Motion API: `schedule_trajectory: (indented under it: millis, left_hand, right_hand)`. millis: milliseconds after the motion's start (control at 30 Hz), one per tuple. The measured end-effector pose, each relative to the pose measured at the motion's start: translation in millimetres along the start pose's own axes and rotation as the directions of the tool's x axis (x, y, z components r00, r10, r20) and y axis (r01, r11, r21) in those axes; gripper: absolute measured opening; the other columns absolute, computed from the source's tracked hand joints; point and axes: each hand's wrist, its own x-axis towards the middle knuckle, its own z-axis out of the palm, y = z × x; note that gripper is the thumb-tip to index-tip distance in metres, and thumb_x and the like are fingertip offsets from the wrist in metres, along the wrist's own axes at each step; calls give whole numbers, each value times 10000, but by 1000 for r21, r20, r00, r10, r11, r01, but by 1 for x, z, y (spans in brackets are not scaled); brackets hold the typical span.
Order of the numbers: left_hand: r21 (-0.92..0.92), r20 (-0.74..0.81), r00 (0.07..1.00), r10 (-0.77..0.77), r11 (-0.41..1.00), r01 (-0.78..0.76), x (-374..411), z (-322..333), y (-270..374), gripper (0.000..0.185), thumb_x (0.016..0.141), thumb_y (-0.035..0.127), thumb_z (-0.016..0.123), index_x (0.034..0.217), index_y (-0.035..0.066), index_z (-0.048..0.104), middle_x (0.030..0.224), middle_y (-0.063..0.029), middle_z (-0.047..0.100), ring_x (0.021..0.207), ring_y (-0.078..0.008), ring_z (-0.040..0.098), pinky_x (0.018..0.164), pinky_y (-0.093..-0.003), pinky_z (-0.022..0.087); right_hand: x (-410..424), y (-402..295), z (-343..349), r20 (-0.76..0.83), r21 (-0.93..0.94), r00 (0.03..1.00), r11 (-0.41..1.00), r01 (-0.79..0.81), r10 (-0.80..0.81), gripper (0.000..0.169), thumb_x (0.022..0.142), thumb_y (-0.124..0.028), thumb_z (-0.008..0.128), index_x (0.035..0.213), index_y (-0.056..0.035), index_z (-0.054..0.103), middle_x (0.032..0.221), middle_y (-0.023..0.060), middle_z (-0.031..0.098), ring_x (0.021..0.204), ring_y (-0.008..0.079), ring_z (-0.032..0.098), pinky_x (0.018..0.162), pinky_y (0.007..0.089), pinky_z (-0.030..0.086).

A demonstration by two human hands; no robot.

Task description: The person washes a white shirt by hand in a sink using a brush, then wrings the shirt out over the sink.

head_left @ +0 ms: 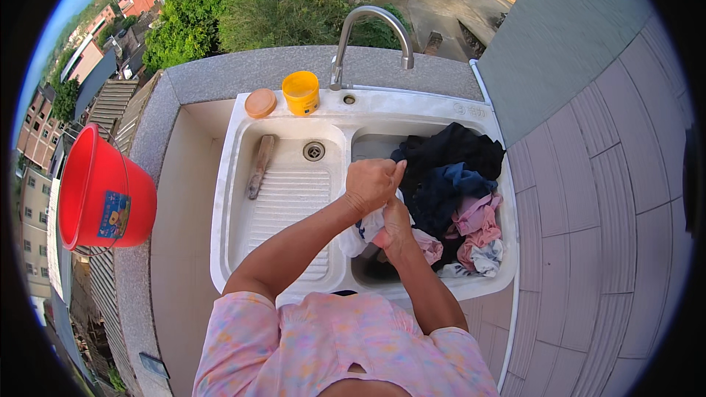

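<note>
Both of my hands grip a wet-looking white garment over the divider between the two bowls of a white laundry sink. My left hand is closed in a fist on its upper part. Just below and to the right, my right hand clasps the cloth, some of it hidden by my fingers. Part of the garment hangs left over the divider. In the right bowl lies a heap of clothes: a black garment, a dark blue one, pink cloth and a white patterned piece.
The left bowl has a ribbed washboard, a drain and a worn wooden bat. A yellow tub, its lid and a faucet stand behind. A red bucket rests on the ledge at left.
</note>
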Motion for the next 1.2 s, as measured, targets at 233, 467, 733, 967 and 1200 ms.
schedule_trajectory:
  millis: [233, 467, 733, 967, 1200]
  left_hand:
    - [-259, -3, 1000, -23, 966, 21, -45, 9, 39, 358, 821, 269, 563, 558, 28, 525, 525, -171, 490, 497, -356, 503, 469, -397, 395]
    - [-297, 194, 921, -339, 874, 385, -2, 0, -57, 419, 847, 409, 513, 725, 12, 571, 604, -168, 540, 567, -280, 538, 526, -350, 406]
    - [-333, 577, 816, 19, 918, 214, 20, -50, -25, 152, 678, 137, 662, 749, 11, 618, 661, -70, 524, 631, -187, 513, 609, -293, 414]
    - [-797, 330, 944, -21, 530, 291, 39, -92, 5, 106, 654, -2, 661, 752, 11, 623, 841, -8, 521, 783, -109, 499, 698, -221, 399]
    - [-888, 260, 897, -356, 277, 368, 39, -118, -12, 144, 729, 75, 685, 856, 17, 648, 788, -14, 629, 679, -83, 566, 626, -215, 456]
  right_hand:
    - [75, 36, -74, 717, 229, 689, 969, -96, -102, 260, 888, -283, 400, 891, -68, 546, 752, 27, 517, 664, 119, 522, 625, 282, 458]
    - [17, 1, -7, 71, -166, 997, 986, 4, 8, 204, 859, -208, 471, 856, -36, 581, 775, 48, 591, 666, 150, 566, 610, 271, 450]
    - [43, -62, -46, 655, -390, 668, 598, 700, -354, 793, 590, -483, 754, 1128, -77, 336, 1012, 91, 529, 979, 171, 481, 843, 274, 380]
    - [92, -15, -139, 492, -763, 870, 488, 424, 13, 578, 581, -291, 788, 1046, -55, 538, 1013, 77, 535, 968, 186, 491, 852, 291, 371]
    - [69, -68, -114, 261, -300, 871, 822, 483, -417, 59, 799, -42, 579, 841, -60, 542, 745, 0, 580, 659, 67, 515, 624, 212, 423]
